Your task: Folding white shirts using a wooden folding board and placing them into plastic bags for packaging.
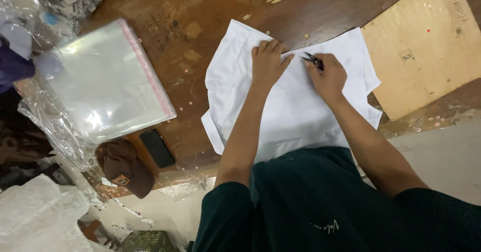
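A white garment (295,111) lies spread on the brown wooden table (200,16) in front of me. My left hand (268,64) rests flat on its upper part, fingers together, pressing the cloth down. Just to the right, my right hand (328,76) is closed around a small pair of dark thread snips (314,60), whose tips point toward my left fingertips and touch the cloth.
A stack of clear plastic bags (107,81) lies at the left. A black phone (157,148) and a brown cap (125,167) sit near the table's front edge. A cardboard sheet (426,46) lies at the right. Crumpled plastic (40,217) fills the lower left.
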